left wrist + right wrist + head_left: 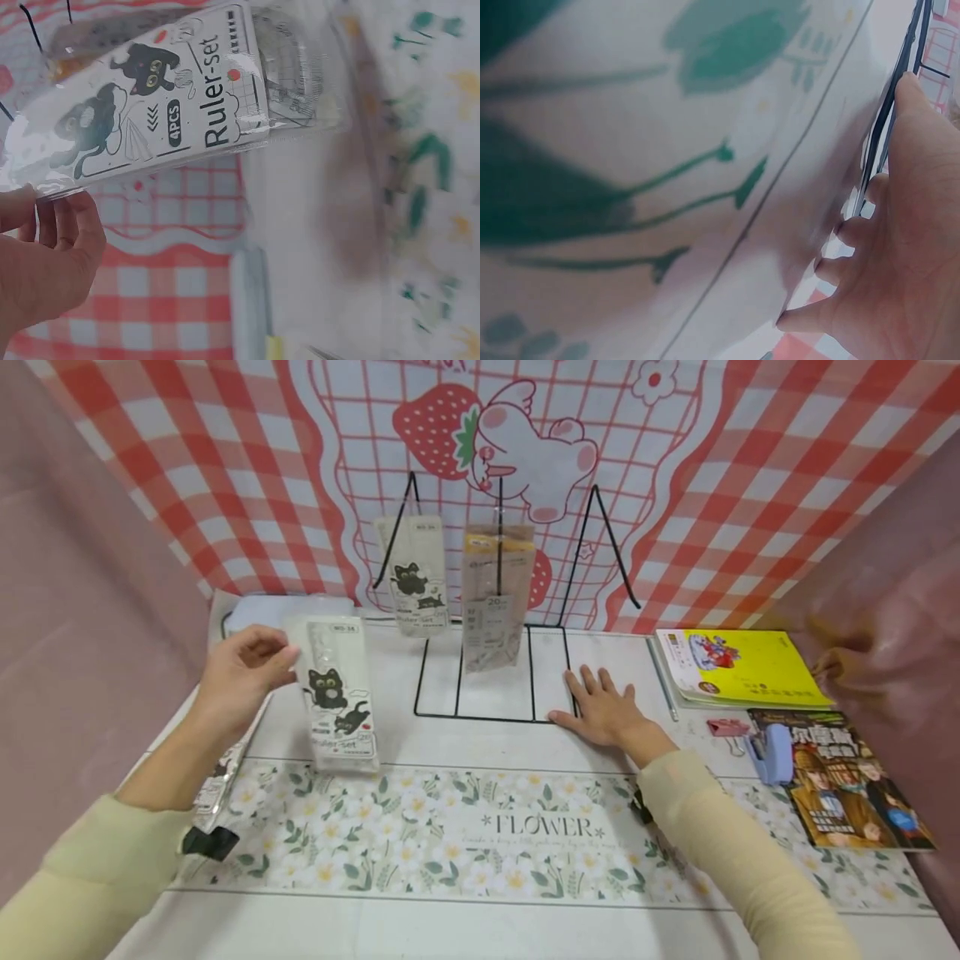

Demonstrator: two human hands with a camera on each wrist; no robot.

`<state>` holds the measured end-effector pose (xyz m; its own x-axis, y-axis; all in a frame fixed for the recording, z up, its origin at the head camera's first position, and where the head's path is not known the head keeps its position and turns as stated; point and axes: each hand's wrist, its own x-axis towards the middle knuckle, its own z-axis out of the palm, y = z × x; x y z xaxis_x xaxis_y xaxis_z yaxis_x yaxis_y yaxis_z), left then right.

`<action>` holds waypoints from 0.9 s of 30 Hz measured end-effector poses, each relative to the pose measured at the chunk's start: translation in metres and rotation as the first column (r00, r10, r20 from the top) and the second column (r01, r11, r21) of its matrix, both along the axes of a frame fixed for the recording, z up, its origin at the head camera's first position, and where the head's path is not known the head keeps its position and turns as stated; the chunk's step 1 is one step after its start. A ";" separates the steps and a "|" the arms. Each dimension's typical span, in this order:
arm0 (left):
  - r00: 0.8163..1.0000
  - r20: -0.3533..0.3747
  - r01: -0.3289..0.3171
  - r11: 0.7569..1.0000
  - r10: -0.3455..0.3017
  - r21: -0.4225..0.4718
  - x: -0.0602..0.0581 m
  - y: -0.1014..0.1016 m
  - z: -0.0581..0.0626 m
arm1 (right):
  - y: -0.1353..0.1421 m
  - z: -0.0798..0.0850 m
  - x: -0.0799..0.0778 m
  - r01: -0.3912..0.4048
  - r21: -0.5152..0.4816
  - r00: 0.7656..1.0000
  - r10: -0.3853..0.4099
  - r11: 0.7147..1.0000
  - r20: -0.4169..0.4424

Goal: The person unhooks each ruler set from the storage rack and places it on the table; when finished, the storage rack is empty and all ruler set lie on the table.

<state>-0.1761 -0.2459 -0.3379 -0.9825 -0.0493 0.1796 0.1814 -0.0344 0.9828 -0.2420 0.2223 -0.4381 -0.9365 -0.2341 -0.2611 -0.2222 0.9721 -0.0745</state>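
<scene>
My left hand (243, 668) pinches the top left edge of a clear-wrapped ruler set (337, 693) with black cats on its card. In the left wrist view the thumb and fingers grip one end of this package (150, 97), printed "Ruler-set" and "4PCS". A black wire display rack (495, 719) stands at the back of the table. From its left hook hangs a matching ruler set (416, 577); a beige packet (498, 602) hangs on the middle one, while the right hook holds nothing. My right hand (607, 714) rests, fingers spread, at the rack base's right front corner.
More packaging (221, 777) lies under the left forearm, near a black clip (210, 842). On the right are a yellow book (757, 668), a dark illustrated book (847, 785), a blue stapler (771, 755) and a pink clip (727, 727). A floral mat (420, 860) spans the front.
</scene>
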 end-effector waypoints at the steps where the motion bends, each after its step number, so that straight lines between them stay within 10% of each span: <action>1: 0.999 0.050 -0.003 1.000 0.004 -0.011 0.000 -0.007 -0.005 | 0.000 0.000 0.000 -0.001 0.000 1.000 0.001 1.000 -0.001; 6: 0.964 0.262 0.012 0.977 0.046 -0.215 0.000 -0.036 -0.034 | -0.001 0.001 -0.001 -0.003 0.007 1.000 0.003 1.000 0.000; 10: 0.936 0.331 0.041 0.894 0.122 -0.447 -0.002 -0.050 -0.055 | 0.000 0.002 -0.001 0.000 0.014 1.000 0.001 1.000 -0.003; 15: 0.917 0.321 -0.002 0.808 0.237 -0.590 -0.004 -0.056 -0.072 | 0.000 0.003 -0.001 -0.001 0.010 1.000 0.001 1.000 0.002; 27: 0.936 0.195 -0.040 0.641 0.292 -0.767 -0.013 -0.066 -0.087 | 0.000 0.000 -0.003 0.007 0.004 1.000 -0.007 1.000 0.016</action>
<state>-0.1889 -0.3118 -0.4245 -0.9807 -0.1907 -0.0435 -0.1712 0.7290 0.6628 -0.2445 0.2221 -0.4383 -0.9338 -0.2262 -0.2773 -0.2141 0.9740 -0.0739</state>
